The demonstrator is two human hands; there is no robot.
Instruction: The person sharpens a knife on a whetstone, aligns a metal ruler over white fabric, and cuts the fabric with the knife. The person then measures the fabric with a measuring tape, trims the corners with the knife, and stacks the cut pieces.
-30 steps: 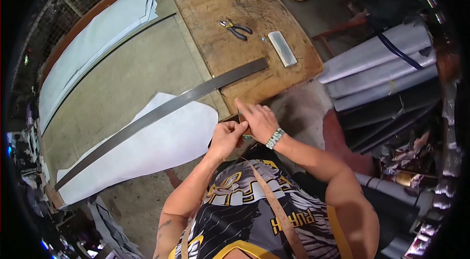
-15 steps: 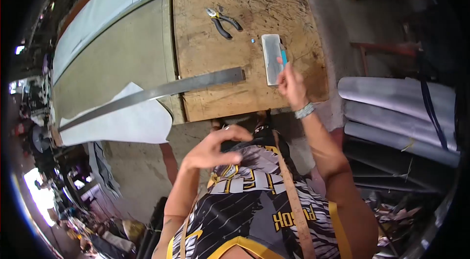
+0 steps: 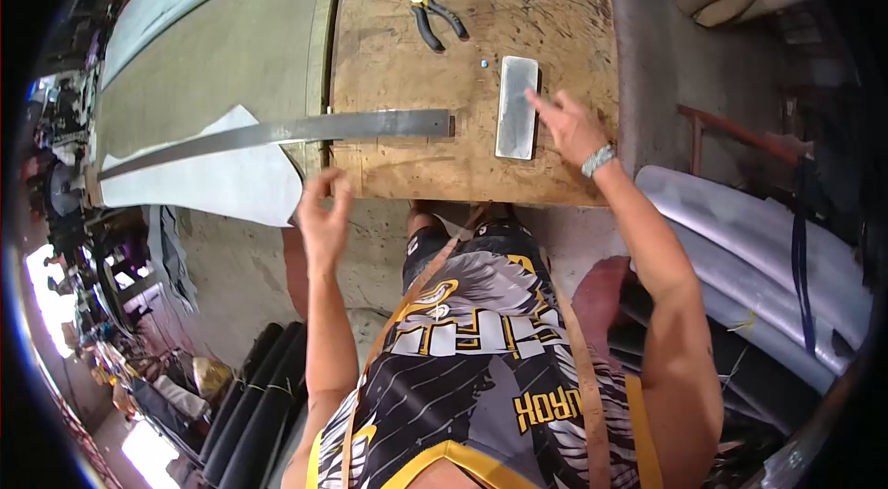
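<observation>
My right hand (image 3: 571, 128), with a watch (image 3: 598, 160) on its wrist, is at the right side of a grey sharpening stone (image 3: 516, 119). The index finger reaches out over the stone's right edge, while the other fingers are bent in. Whatever those bent fingers hold is hidden; no teal tool shows now. My left hand (image 3: 326, 211) hovers at the table's front edge, fingers curved and apart, nothing in it. Near it are a long metal ruler (image 3: 370, 125) and a white sheet piece (image 3: 213, 174) beneath the ruler.
Pliers (image 3: 431, 17) with black and yellow handles lie at the back of the wooden table (image 3: 388, 73), and a small blue bit (image 3: 484, 63) is beside the stone. Silvery rolls (image 3: 731, 230) stand to the right. Dark rolls (image 3: 254, 406) lie on the floor at left.
My left hand has moved forward and left, from before my body to the table edge. My right hand has shifted right of the stone. The teal tool seen by its fingers is out of sight.
</observation>
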